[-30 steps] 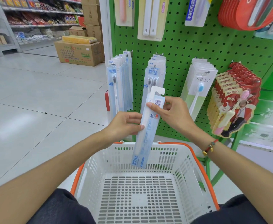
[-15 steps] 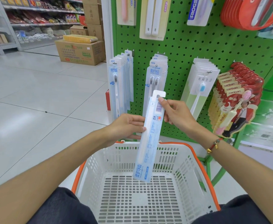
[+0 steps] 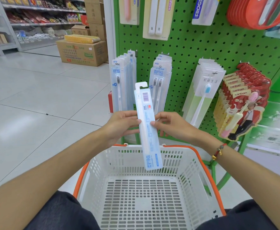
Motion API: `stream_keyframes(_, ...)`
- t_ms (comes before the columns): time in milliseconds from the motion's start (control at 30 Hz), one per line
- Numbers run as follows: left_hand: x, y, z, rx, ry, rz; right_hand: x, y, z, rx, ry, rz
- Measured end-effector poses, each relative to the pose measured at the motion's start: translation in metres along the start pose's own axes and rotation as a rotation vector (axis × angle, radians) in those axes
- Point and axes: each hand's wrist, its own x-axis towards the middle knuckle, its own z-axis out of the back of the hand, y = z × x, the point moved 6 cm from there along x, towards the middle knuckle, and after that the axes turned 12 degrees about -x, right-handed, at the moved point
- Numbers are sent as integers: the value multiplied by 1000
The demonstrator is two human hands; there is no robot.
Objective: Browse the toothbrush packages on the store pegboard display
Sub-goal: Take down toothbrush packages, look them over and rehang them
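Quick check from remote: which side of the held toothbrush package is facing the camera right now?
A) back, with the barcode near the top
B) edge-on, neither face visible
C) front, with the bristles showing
A: the held toothbrush package shows a barcode near its hang tab, gripped by the left hand and right hand.

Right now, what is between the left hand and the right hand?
In the head view, only the pale blue toothbrush package; the left hand and right hand grip its two edges.

"canban" on red packs (image 3: pixel 240 93), "FROG" pack (image 3: pixel 202 10)
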Motion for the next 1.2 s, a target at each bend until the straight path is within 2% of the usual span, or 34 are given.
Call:
stream_keyframes(233, 0, -6, 13, -65, -174, -83, -2, 3, -7, -68, 103, 58)
stream_keyframes(433, 1, -8, 23, -157, -249, -85, -7, 2, -11, -136, 215, 80)
stream_keyframes(833, 1, -5, 22, -182, -242, -54, -9, -1, -10, -205, 216, 52)
stream_keyframes(967, 0, -3, 15, -135, -181, -55, -9, 7, -10, -249, 94, 51)
stream_keyframes(1067, -1, -2, 7, -74, -130, -58, -10, 15, -14, -383, -33, 72)
stream_keyframes(1200, -2, -4, 6, -45, -98, -71, -13, 18, -15, -448, -97, 61)
